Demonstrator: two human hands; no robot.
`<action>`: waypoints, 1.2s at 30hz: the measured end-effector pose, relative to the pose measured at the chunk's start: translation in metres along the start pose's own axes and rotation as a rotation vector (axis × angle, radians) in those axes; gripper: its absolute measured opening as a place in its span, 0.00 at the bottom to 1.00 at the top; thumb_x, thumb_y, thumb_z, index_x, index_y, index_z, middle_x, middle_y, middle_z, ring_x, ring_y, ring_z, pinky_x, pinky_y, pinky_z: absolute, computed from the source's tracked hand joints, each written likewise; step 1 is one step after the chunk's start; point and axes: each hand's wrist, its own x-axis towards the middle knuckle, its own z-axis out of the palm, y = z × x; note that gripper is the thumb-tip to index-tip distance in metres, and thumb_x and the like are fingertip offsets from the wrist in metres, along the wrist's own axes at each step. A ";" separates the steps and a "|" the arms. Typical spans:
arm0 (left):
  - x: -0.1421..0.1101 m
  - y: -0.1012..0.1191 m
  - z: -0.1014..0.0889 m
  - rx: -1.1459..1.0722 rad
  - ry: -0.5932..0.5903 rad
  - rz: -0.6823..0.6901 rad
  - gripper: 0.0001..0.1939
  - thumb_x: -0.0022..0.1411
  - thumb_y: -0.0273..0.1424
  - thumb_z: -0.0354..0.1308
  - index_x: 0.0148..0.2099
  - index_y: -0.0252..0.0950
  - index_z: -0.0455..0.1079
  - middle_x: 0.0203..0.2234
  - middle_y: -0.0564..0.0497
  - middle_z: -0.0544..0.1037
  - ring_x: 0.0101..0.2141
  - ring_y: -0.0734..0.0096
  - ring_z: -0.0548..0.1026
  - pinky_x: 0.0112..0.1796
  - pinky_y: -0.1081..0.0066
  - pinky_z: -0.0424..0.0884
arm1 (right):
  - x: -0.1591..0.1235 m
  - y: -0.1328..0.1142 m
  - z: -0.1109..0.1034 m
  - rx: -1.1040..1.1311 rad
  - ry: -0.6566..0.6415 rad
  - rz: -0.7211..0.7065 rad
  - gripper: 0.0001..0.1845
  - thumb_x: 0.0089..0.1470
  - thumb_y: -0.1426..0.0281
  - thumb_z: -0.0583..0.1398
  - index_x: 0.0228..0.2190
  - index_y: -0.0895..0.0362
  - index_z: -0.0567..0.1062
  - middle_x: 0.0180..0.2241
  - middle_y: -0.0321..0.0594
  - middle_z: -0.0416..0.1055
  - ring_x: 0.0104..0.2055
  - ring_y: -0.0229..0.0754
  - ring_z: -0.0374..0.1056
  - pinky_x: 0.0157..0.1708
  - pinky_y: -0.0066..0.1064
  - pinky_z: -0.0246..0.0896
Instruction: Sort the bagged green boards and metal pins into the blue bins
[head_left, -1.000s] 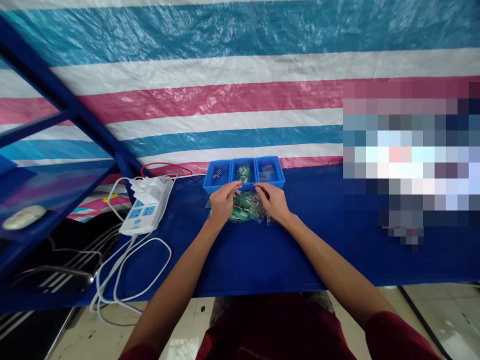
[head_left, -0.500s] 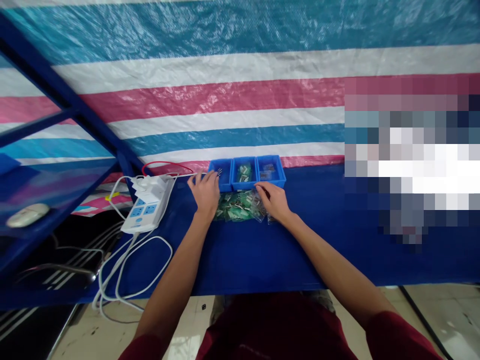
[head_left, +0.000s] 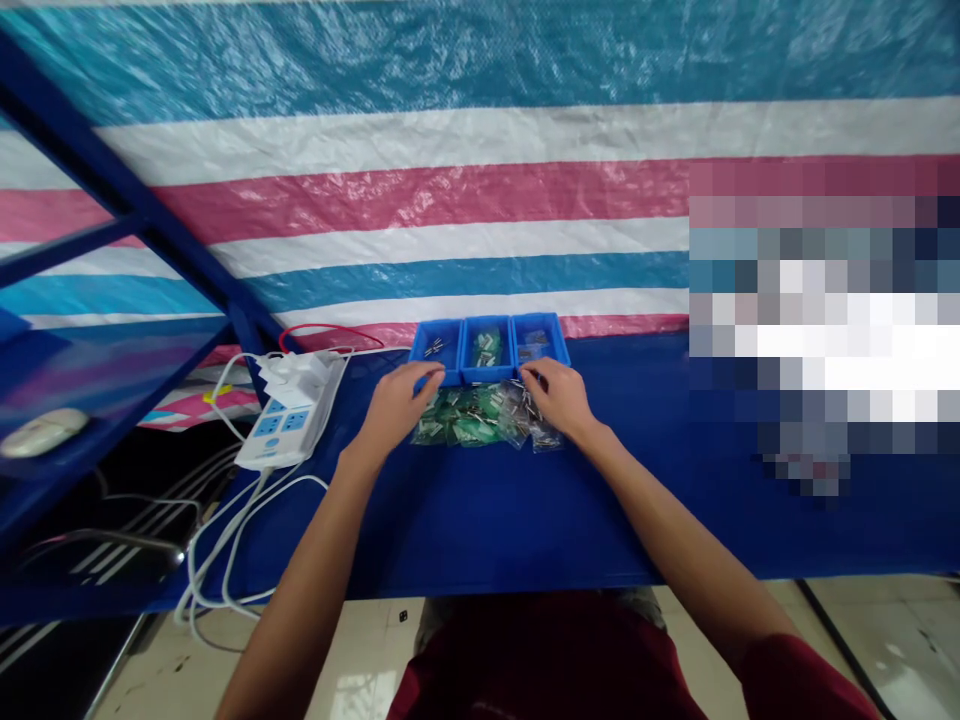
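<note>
Three blue bins stand in a row against the striped sheet. The left bin (head_left: 421,345) holds several small metal pins (head_left: 434,348); the middle bin (head_left: 469,376) has small green-tinted packets (head_left: 487,347) in it; the right bin (head_left: 564,345) contains clear packets. In front lies a pile of small green and clear plastic packets (head_left: 472,415) with metal pieces. My left hand (head_left: 401,402) is curved by the left bin's front edge, thumb and fingertips slightly apart with nothing visible between them. Pinched fingers of my right hand (head_left: 561,396) hover at the right bin's front, above the clear packets; their contents are hidden.
A white power strip (head_left: 296,420) with plugs and looped white cables (head_left: 232,550) sits left on the blue table (head_left: 480,530). Blue frame bars (head_left: 187,255) rise at the left, near a white computer mouse (head_left: 45,432). A blurred-out area covers the right side.
My left hand has pulled back from over the left bin toward the packet pile, and metal pins now lie in that bin. My right hand has shifted slightly, still pinched.
</note>
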 end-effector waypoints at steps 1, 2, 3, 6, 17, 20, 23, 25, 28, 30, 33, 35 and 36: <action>-0.007 -0.004 -0.003 -0.006 -0.044 0.015 0.20 0.66 0.42 0.45 0.46 0.37 0.73 0.42 0.46 0.79 0.43 0.62 0.75 0.48 0.65 0.68 | 0.002 0.001 -0.006 -0.031 -0.035 -0.006 0.16 0.62 0.65 0.50 0.36 0.57 0.76 0.33 0.42 0.75 0.36 0.42 0.70 0.37 0.32 0.63; -0.015 -0.008 -0.003 -0.006 -0.082 0.015 0.21 0.66 0.44 0.45 0.49 0.37 0.72 0.44 0.46 0.78 0.46 0.61 0.74 0.50 0.63 0.67 | 0.002 0.003 -0.013 -0.059 -0.076 -0.022 0.16 0.62 0.64 0.50 0.37 0.57 0.76 0.33 0.42 0.74 0.36 0.42 0.70 0.38 0.32 0.63; -0.024 -0.013 -0.002 0.007 -0.124 0.009 0.23 0.66 0.46 0.45 0.52 0.38 0.70 0.47 0.46 0.76 0.49 0.60 0.72 0.52 0.61 0.65 | 0.001 0.004 -0.020 -0.084 -0.124 -0.049 0.16 0.62 0.63 0.50 0.38 0.57 0.75 0.34 0.42 0.73 0.38 0.43 0.69 0.40 0.34 0.63; -0.049 -0.027 0.011 0.033 -0.258 -0.031 0.31 0.65 0.50 0.43 0.64 0.39 0.56 0.58 0.44 0.66 0.58 0.58 0.63 0.57 0.56 0.59 | -0.013 0.012 -0.032 -0.157 -0.270 -0.121 0.24 0.61 0.56 0.49 0.47 0.59 0.72 0.43 0.48 0.71 0.48 0.49 0.66 0.49 0.41 0.60; -0.055 -0.016 0.046 0.141 -0.459 -0.055 0.38 0.64 0.55 0.39 0.70 0.44 0.38 0.68 0.46 0.39 0.66 0.51 0.39 0.62 0.49 0.44 | -0.051 0.025 -0.008 -0.328 -0.539 -0.039 0.52 0.52 0.37 0.42 0.66 0.58 0.43 0.67 0.52 0.36 0.69 0.54 0.32 0.65 0.49 0.33; -0.053 -0.007 0.050 0.115 -0.449 -0.058 0.38 0.64 0.56 0.39 0.70 0.46 0.36 0.68 0.46 0.38 0.66 0.49 0.39 0.62 0.48 0.45 | -0.050 0.019 -0.003 -0.333 -0.548 -0.010 0.52 0.52 0.37 0.42 0.66 0.58 0.42 0.67 0.52 0.35 0.69 0.54 0.32 0.65 0.49 0.33; -0.054 0.001 0.054 0.098 -0.418 -0.071 0.39 0.63 0.56 0.40 0.70 0.46 0.37 0.68 0.45 0.38 0.66 0.49 0.40 0.62 0.48 0.46 | -0.052 0.013 0.008 -0.343 -0.514 0.026 0.50 0.54 0.39 0.41 0.66 0.58 0.40 0.68 0.51 0.33 0.69 0.55 0.31 0.64 0.50 0.33; -0.054 0.006 0.057 0.079 -0.405 -0.082 0.39 0.63 0.55 0.41 0.70 0.45 0.38 0.68 0.44 0.39 0.66 0.49 0.41 0.61 0.49 0.47 | -0.053 0.009 0.015 -0.346 -0.480 0.034 0.48 0.56 0.40 0.41 0.66 0.58 0.39 0.68 0.51 0.32 0.69 0.55 0.31 0.64 0.51 0.33; -0.053 0.012 0.063 0.043 -0.363 -0.101 0.37 0.65 0.54 0.41 0.69 0.42 0.40 0.67 0.41 0.43 0.66 0.49 0.43 0.61 0.49 0.50 | -0.055 0.007 0.022 -0.338 -0.443 0.029 0.47 0.56 0.41 0.41 0.66 0.58 0.40 0.68 0.51 0.33 0.69 0.56 0.31 0.64 0.52 0.35; -0.053 0.017 0.069 0.027 -0.309 -0.117 0.35 0.66 0.51 0.40 0.69 0.40 0.42 0.67 0.39 0.45 0.66 0.50 0.44 0.61 0.49 0.50 | -0.055 0.006 0.024 -0.332 -0.428 0.022 0.47 0.56 0.41 0.41 0.66 0.59 0.41 0.67 0.52 0.35 0.69 0.57 0.33 0.64 0.52 0.36; -0.053 0.021 0.075 -0.003 -0.242 -0.119 0.32 0.68 0.48 0.38 0.69 0.39 0.43 0.66 0.39 0.46 0.66 0.52 0.44 0.61 0.50 0.50 | -0.056 0.008 0.025 -0.329 -0.410 0.013 0.47 0.57 0.41 0.41 0.66 0.58 0.41 0.67 0.52 0.35 0.69 0.57 0.33 0.64 0.53 0.36; -0.053 0.023 0.076 -0.033 -0.234 -0.087 0.31 0.69 0.46 0.37 0.69 0.39 0.42 0.67 0.40 0.46 0.66 0.54 0.45 0.61 0.52 0.50 | -0.057 0.008 0.025 -0.330 -0.406 0.016 0.47 0.57 0.42 0.40 0.66 0.59 0.41 0.67 0.52 0.35 0.69 0.57 0.33 0.64 0.53 0.36; -0.053 0.023 0.076 -0.048 -0.239 -0.067 0.30 0.69 0.46 0.36 0.69 0.40 0.41 0.67 0.40 0.46 0.66 0.56 0.45 0.62 0.53 0.50 | -0.057 0.008 0.025 -0.329 -0.404 0.019 0.47 0.57 0.42 0.40 0.66 0.59 0.41 0.67 0.52 0.35 0.69 0.57 0.33 0.63 0.53 0.36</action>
